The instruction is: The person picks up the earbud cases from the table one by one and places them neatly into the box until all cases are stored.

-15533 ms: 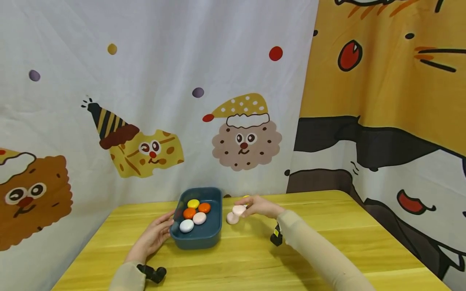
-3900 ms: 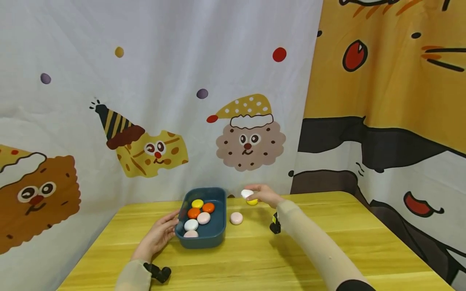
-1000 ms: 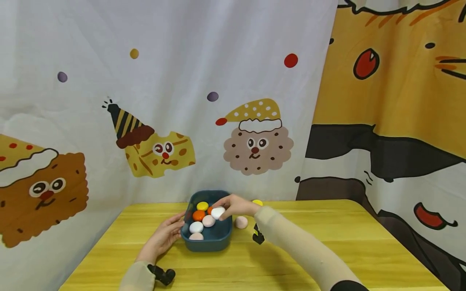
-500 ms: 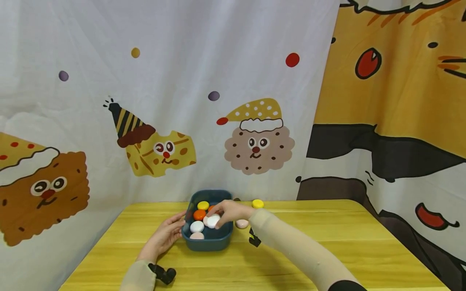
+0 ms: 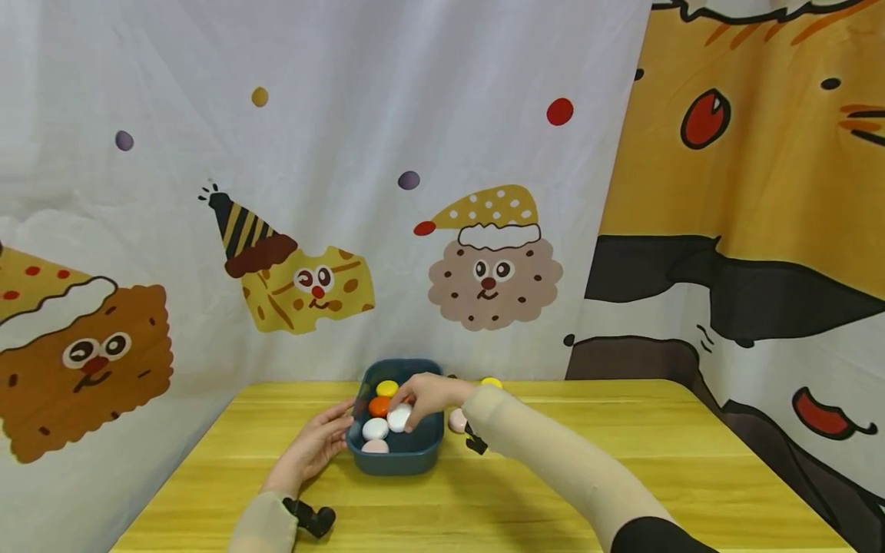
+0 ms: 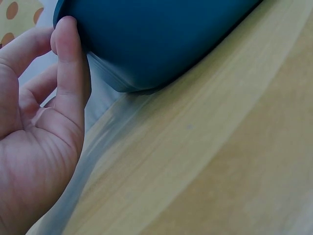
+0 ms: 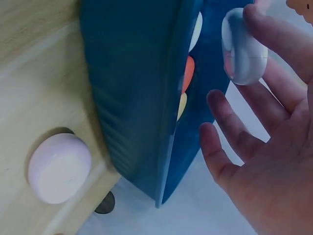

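Note:
In the head view a dark blue box stands on the table, with several smooth rounded discs in it. Among them are a yellow disc, an orange disc, a white disc and a pale pink disc. My left hand touches the box's left side with its fingertips at the rim. Over the inside of the box, my right hand pinches another white disc between thumb and fingers. That hand hides part of the box's contents.
Just right of the box lies a pale pink disc on the wooden table. A yellow disc lies farther back, partly behind the right sleeve. A printed curtain hangs behind the table.
Since the earliest frame, a pale pink disc has been added at the box's near end. My right hand has carried a white disc from beside the yellow one leftward and down into the box.

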`<state>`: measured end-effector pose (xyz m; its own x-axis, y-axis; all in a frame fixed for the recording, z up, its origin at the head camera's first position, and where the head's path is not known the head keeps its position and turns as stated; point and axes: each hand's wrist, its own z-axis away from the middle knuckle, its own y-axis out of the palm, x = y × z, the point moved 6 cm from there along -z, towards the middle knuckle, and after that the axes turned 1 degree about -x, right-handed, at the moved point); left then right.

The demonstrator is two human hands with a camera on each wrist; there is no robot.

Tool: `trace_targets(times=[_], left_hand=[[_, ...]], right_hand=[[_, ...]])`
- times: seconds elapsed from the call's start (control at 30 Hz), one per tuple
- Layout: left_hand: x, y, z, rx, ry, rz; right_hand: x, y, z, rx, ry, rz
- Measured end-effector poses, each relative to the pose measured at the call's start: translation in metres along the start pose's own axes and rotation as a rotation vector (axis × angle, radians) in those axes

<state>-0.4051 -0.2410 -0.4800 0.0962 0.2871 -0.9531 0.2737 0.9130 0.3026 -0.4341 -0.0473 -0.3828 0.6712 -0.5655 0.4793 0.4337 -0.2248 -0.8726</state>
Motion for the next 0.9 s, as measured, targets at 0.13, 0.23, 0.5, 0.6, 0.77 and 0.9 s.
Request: trace_targets(times=[0.13, 0.23, 0.5, 0.6, 0.77, 0.9], left_hand=[[0.001, 0.0, -0.001, 0.001, -0.005, 0.001], [0.001, -0.001, -0.001, 0.003, -0.003, -0.002], [-0.001, -0.001, -0.001, 0.004, 0.0, 0.0], [-0.001, -0.001, -0.001, 0.0, 0.0, -0.002], [0.0, -0.001, -0.001, -0.014, -0.001, -0.013], [0.0, -0.001, -0.001, -0.018, 0.002, -0.036]], right_hand=[[0.002, 0.006, -0.006, 0.05, -0.016, 0.038], [0.003, 0.011, -0.01, 0.081, -0.029, 0.068], [0.008, 0.019, -0.013, 0.096, -0.001, 0.124], [0.007, 0.021, -0.015, 0.104, 0.011, 0.129], [0.004, 0.026, -0.016, 0.106, 0.0, 0.137], [0.003, 0.028, -0.018, 0.098, -0.001, 0.138]])
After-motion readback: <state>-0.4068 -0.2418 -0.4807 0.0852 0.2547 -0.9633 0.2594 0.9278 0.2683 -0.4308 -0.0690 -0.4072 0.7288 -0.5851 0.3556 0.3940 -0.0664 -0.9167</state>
